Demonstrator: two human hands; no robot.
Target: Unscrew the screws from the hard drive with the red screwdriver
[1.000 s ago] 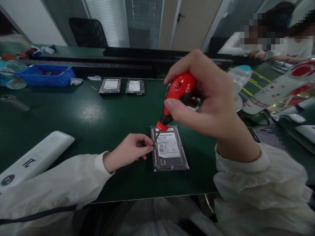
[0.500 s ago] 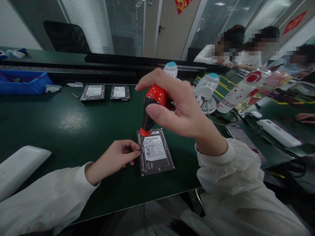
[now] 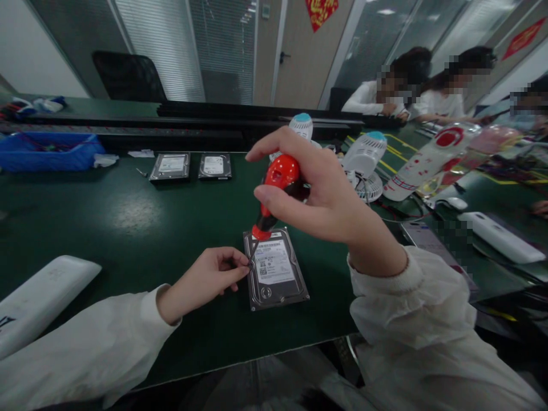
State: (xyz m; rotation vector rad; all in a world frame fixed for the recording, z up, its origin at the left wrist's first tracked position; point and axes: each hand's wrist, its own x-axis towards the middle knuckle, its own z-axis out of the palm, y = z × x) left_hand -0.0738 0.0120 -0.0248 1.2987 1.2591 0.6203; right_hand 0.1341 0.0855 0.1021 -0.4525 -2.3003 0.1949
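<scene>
A hard drive (image 3: 274,268) lies label up on the green table in front of me. My right hand (image 3: 319,185) grips the red and black handle of a screwdriver (image 3: 282,169) between thumb and fingers. The screwdriver leans, its thin shaft running down to the drive's left edge. My left hand (image 3: 214,273) is closed in a pinch at that edge, right at the screwdriver's tip. Whatever lies between its fingertips is too small and hidden to make out.
Two more hard drives, one left (image 3: 171,166) and one right (image 3: 215,166), lie farther back. A blue bin (image 3: 55,153) is at the far left. White fans (image 3: 363,157), bottles (image 3: 432,160) and a phone (image 3: 432,245) stand or lie to the right. Several people sit beyond.
The screwdriver handle has turned and leans a little more to the right, with a hole in its red end now showing. The whole view has shifted slightly. Left hand keeps its pinch.
</scene>
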